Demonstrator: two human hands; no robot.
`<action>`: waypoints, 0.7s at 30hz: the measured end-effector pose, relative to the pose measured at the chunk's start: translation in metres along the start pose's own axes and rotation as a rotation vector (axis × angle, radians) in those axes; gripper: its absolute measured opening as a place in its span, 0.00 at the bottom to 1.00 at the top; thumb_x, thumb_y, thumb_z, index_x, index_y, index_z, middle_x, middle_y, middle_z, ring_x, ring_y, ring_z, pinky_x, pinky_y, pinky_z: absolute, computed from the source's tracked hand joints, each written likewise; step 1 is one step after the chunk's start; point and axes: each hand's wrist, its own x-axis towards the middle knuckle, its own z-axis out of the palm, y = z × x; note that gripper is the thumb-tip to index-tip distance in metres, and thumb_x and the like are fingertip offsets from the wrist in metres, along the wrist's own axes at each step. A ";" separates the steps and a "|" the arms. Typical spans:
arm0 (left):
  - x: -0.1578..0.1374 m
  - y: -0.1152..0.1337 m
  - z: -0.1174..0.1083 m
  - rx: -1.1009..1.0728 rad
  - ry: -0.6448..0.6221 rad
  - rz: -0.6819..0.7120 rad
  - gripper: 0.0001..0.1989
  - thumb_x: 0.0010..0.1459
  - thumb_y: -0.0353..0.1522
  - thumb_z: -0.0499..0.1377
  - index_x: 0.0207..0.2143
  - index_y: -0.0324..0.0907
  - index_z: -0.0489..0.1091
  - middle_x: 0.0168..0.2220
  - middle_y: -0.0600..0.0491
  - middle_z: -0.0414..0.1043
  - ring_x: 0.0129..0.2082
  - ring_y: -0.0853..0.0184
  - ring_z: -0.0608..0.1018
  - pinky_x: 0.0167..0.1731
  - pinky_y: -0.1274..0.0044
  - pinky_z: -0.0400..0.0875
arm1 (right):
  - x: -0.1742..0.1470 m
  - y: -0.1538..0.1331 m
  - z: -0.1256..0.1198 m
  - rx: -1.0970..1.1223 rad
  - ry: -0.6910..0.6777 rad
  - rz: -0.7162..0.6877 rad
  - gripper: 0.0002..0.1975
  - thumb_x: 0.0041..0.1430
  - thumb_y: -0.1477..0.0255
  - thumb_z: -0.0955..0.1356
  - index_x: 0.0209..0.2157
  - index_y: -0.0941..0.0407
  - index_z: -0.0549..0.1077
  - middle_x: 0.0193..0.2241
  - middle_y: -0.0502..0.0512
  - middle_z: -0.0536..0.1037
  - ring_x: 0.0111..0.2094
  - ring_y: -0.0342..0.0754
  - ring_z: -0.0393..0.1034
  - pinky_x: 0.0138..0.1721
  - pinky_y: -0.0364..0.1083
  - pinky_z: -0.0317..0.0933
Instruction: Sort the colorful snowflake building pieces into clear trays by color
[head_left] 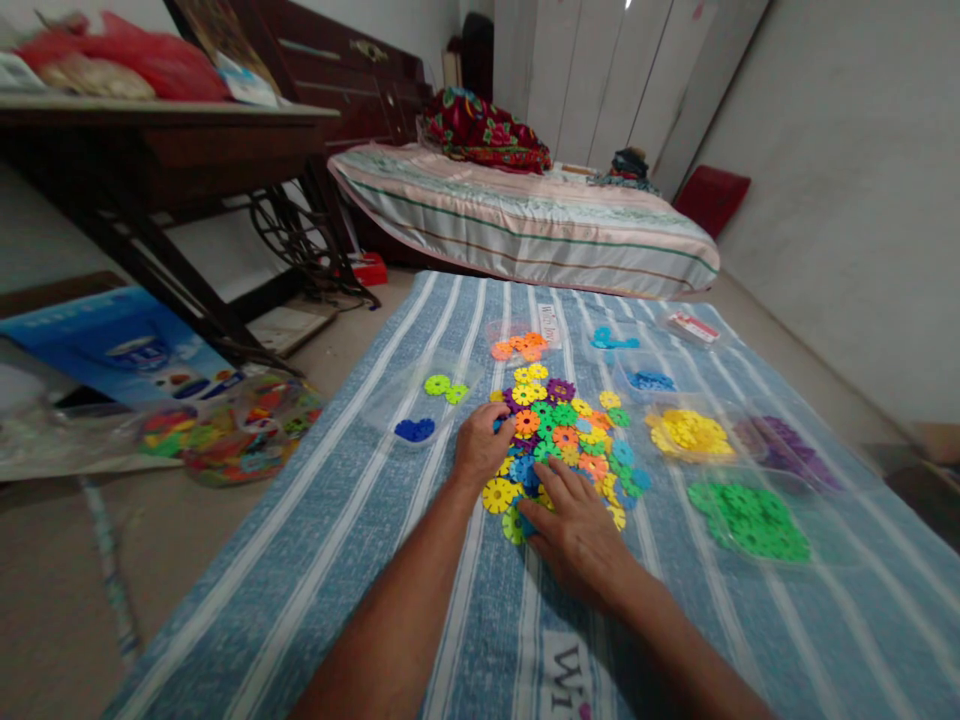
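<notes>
A pile of notched plastic flower discs [564,437] in yellow, green, orange, purple and blue lies on a blue-striped cloth [420,600]. My left hand [480,445] is at the pile's left edge. Its fingers are curled, and a blue disc [498,425] shows at the fingertips. My right hand [577,530] lies over the near side of the pile with thumb and fingers apart, touching the discs. Blue discs lie near its fingertips and thumb, and some are partly hidden under the hand.
Clear tubs of sorted discs surround the pile: blue and light green [416,430], orange [517,345], light blue [615,338], blue [651,381], yellow [690,432], purple [791,450] and green [750,520]. A bed [525,215] stands behind; a sewing-machine table [165,115] is left.
</notes>
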 end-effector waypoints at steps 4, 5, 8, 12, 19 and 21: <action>0.000 0.001 -0.001 0.010 0.006 0.006 0.08 0.54 0.30 0.56 0.35 0.43 0.73 0.39 0.52 0.76 0.43 0.66 0.76 0.49 0.74 0.69 | 0.003 0.001 -0.002 0.004 -0.029 -0.025 0.15 0.50 0.72 0.74 0.41 0.54 0.74 0.57 0.64 0.66 0.60 0.64 0.55 0.54 0.63 0.58; 0.000 0.001 -0.001 0.012 0.006 0.007 0.07 0.54 0.30 0.56 0.35 0.43 0.73 0.39 0.52 0.76 0.43 0.66 0.76 0.49 0.73 0.70 | 0.003 0.002 -0.003 0.008 -0.035 -0.030 0.14 0.49 0.72 0.74 0.40 0.55 0.74 0.57 0.65 0.66 0.60 0.65 0.55 0.55 0.63 0.58; 0.000 -0.001 0.000 0.010 0.006 0.015 0.08 0.54 0.31 0.56 0.36 0.43 0.73 0.39 0.52 0.76 0.42 0.66 0.76 0.48 0.73 0.70 | 0.004 0.004 -0.002 0.030 -0.048 -0.037 0.13 0.48 0.72 0.74 0.38 0.58 0.74 0.56 0.67 0.67 0.60 0.65 0.55 0.56 0.63 0.57; 0.000 -0.004 0.001 0.004 0.015 0.018 0.08 0.54 0.31 0.56 0.36 0.44 0.73 0.39 0.53 0.76 0.42 0.66 0.77 0.48 0.73 0.70 | 0.005 0.007 0.002 0.077 -0.062 -0.052 0.11 0.49 0.73 0.74 0.36 0.58 0.75 0.56 0.66 0.68 0.60 0.64 0.55 0.56 0.62 0.57; 0.000 -0.002 0.001 0.011 0.019 0.024 0.08 0.54 0.31 0.56 0.36 0.43 0.73 0.39 0.52 0.76 0.42 0.66 0.77 0.48 0.73 0.70 | -0.002 0.011 0.000 0.177 0.004 -0.043 0.04 0.50 0.78 0.71 0.31 0.57 0.75 0.51 0.62 0.73 0.59 0.60 0.59 0.55 0.59 0.60; 0.000 -0.001 0.001 0.010 0.015 0.025 0.08 0.54 0.30 0.56 0.35 0.43 0.73 0.38 0.52 0.76 0.42 0.66 0.77 0.47 0.74 0.70 | -0.006 0.015 -0.002 0.193 0.048 -0.028 0.04 0.51 0.78 0.70 0.30 0.57 0.74 0.50 0.61 0.73 0.58 0.59 0.61 0.55 0.59 0.61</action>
